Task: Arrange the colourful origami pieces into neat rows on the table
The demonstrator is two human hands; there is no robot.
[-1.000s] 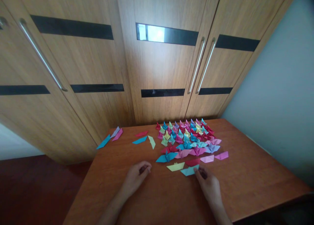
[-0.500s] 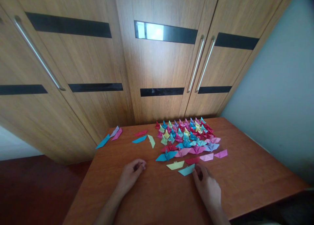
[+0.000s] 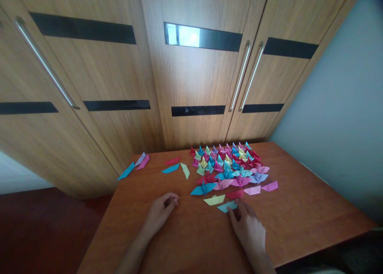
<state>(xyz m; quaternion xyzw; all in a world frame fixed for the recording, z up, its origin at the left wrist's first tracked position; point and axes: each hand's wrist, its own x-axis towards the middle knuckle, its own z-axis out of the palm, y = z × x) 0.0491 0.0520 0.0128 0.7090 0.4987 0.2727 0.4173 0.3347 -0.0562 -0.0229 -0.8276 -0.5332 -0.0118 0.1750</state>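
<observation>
My right hand [image 3: 247,225] is at a pale teal flat-folded paper crane [image 3: 225,207] on the table, thumb at its near edge and fingertips at its far right side. Just beyond it lie a pale yellow flat crane [image 3: 214,200] and a red one [image 3: 235,194]. My left hand [image 3: 163,210] rests on the table to the left, fingers curled in to the thumb, with nothing visible in them. A blue crane with spread wings [image 3: 203,188] stands at the near left of the rows of opened cranes [image 3: 220,161].
The wooden table [image 3: 191,242] stands against a wardrobe [image 3: 191,74]. Pink flat cranes [image 3: 253,190] lie at the right of the front row. A blue flat crane [image 3: 170,168], a pale green one [image 3: 185,171] and several others lie left of the rows.
My right hand has shifted left, from the teal crane's right tip to further over the crane. My left hand has hardly moved.
</observation>
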